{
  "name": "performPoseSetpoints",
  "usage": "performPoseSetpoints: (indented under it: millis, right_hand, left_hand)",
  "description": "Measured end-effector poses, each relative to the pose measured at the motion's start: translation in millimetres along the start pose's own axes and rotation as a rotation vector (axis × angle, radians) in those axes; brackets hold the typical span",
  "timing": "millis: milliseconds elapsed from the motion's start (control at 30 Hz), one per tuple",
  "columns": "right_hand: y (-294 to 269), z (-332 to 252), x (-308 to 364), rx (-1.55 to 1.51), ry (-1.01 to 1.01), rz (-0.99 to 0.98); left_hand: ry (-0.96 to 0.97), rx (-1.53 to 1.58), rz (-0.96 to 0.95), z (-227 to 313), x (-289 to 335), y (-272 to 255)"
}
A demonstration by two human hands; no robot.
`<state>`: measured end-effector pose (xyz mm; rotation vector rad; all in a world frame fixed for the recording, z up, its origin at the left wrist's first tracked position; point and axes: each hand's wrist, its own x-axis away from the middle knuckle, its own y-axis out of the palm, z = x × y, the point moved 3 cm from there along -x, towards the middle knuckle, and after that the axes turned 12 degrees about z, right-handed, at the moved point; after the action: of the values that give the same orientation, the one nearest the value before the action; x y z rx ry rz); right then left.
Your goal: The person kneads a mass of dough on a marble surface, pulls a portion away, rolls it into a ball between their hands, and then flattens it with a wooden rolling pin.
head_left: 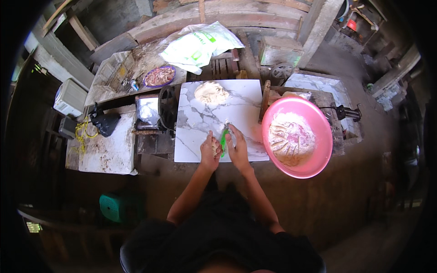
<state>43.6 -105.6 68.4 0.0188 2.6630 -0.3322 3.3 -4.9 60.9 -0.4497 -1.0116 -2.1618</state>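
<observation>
My left hand is closed around a small lump of pale dough near the front edge of a white marble-patterned board. Beside it, my right hand has its fingers stretched and apart, with nothing visible in them. Between the two hands is a narrow green tool, perhaps a handle; its far end meets a small greyish tip by my right fingertips. A larger mound of dough rests at the back of the board. To the right stands a pink basin holding white flour and dough.
Left of the board is a machine with a dark wheel. A black bag sits on a worn white table. Behind are a purple-rimmed dish and a white sack. A green stool stands low at left.
</observation>
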Motion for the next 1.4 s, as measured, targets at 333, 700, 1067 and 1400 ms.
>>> performPoseSetpoints:
  millis: [333,700,1067,1400]
  right_hand:
    - [18.6,67.6,-53.8,0.169,0.216,-0.219]
    - [29.4,109.6,-49.8,0.611,-0.114,-0.182]
    - [-35.9,62.4,-4.9,0.041,0.742,0.154]
    - [-8.1,-11.2,-21.1,-0.057,0.391,-0.247]
  left_hand:
    - [-0.055,-0.167,0.036,10.8,-32.7,-37.1]
    - [0.324,-0.753,-0.03,-28.6,-63.2,-29.2]
    - [0.638,-1.086,-0.215,-28.1,-68.5,0.2]
    - [-0.405,-0.14,-0.388,-32.8,-38.9,22.3]
